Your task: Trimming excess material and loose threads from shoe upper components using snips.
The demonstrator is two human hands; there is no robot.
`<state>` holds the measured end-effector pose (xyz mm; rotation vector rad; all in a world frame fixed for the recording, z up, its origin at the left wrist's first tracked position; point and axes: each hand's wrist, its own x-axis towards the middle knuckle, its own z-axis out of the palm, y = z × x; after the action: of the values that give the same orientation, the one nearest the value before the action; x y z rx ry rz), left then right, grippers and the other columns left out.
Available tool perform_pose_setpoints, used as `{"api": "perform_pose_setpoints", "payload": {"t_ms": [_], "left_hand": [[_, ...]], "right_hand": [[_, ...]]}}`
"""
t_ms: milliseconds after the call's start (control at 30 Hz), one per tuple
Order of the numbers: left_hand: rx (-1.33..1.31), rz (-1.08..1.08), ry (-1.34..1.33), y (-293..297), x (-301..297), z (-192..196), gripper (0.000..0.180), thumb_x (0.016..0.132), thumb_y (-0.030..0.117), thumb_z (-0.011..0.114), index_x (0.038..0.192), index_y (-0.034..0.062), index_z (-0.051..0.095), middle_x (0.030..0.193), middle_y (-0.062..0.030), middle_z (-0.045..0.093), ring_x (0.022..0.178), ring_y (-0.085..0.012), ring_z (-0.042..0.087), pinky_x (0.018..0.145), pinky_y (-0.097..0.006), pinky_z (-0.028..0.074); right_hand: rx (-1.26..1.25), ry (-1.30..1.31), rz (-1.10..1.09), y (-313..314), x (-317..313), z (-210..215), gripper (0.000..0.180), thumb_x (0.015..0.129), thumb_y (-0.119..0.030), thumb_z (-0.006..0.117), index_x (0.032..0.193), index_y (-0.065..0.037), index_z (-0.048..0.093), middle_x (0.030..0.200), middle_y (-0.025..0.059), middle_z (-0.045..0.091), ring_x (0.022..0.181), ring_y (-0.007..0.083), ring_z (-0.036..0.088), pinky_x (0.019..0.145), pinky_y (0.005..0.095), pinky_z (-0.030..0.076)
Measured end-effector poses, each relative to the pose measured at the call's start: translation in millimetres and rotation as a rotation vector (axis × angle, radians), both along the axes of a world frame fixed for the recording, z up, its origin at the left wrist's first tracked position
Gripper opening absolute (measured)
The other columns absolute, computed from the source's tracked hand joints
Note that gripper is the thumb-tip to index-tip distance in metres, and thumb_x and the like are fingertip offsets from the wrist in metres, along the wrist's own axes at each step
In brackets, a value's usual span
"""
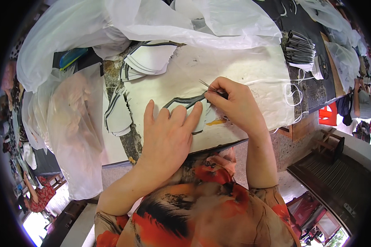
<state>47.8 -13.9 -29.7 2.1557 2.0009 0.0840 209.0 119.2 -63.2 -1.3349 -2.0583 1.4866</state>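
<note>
Sheer white plastic bags (152, 20) crowd the far edge of the tabletop (235, 66), with 2 stacks of white cut pieces (148, 61) to the left and a dark-edged stack (299, 49) at far right. The left hand (167, 136) lies flat, fingers spread, pinning a white piece with a dark border (185, 102) near the front edge. The right hand (235, 103) pinches what looks like a thin metal tool (206, 85) against its border.
</note>
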Motion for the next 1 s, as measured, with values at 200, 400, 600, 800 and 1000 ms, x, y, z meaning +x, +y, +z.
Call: {"api": "perform_pose_setpoints", "payload": {"t_ms": [200,400,600,800,1000], "left_hand": [[-0.028,-0.012,0.013,6.2,3.0,2.3,0.067,0.083,0.01,0.068,0.149,0.0203,0.054,0.096,-0.0053,0.054,0.093,-0.0267,0.059,0.11,-0.059,0.038],[-0.038,-0.019,0.024,9.6,5.4,3.2,0.067,0.084,0.01,0.068,0.148,0.02,0.055,0.096,-0.006,0.054,0.093,-0.0279,0.059,0.107,-0.056,0.042],[-0.034,0.159,-0.306,6.5,-7.6,-7.4,0.056,0.083,0.016,0.074,0.138,0.0109,0.064,0.101,-0.0109,0.056,0.094,-0.0308,0.058,0.092,-0.043,0.049],[0.116,0.227,-0.446,-12.6,-9.4,-28.4,0.059,0.08,0.025,0.084,0.133,0.0075,0.066,0.109,-0.0122,0.054,0.102,-0.0302,0.055,0.088,-0.039,0.048],[0.182,0.268,-0.499,-9.6,-8.3,-21.2,0.045,0.077,0.021,0.082,0.119,0.0095,0.068,0.11,-0.0106,0.054,0.101,-0.0305,0.053,0.09,-0.042,0.043]], "right_hand": [[0.014,0.011,-0.026,-1.8,0.8,-2.2,0.018,0.092,-0.015,0.072,0.095,0.002,0.068,0.074,0.0019,0.065,0.068,0.0063,0.053,0.062,0.0254,0.046],[0.032,-0.006,-0.036,-5.8,1.2,-3.4,0.018,0.092,-0.015,0.071,0.097,0.002,0.068,0.075,0.0044,0.066,0.067,0.0085,0.055,0.062,0.0272,0.047],[0.119,-0.003,-0.014,-8.0,4.4,-3.7,0.018,0.093,-0.015,0.072,0.101,0.001,0.068,0.078,0.0063,0.067,0.069,0.0102,0.057,0.064,0.0278,0.048],[-0.233,0.139,-0.002,-4.9,14.2,9.7,0.018,0.092,-0.012,0.075,0.103,0.002,0.07,0.085,-0.0004,0.066,0.074,0.0044,0.057,0.067,0.0226,0.049],[-0.395,0.217,-0.012,-10.7,12.3,18.5,0.016,0.091,-0.008,0.076,0.102,0.001,0.07,0.086,-0.0018,0.065,0.077,0.0029,0.059,0.07,0.0215,0.053]]}}
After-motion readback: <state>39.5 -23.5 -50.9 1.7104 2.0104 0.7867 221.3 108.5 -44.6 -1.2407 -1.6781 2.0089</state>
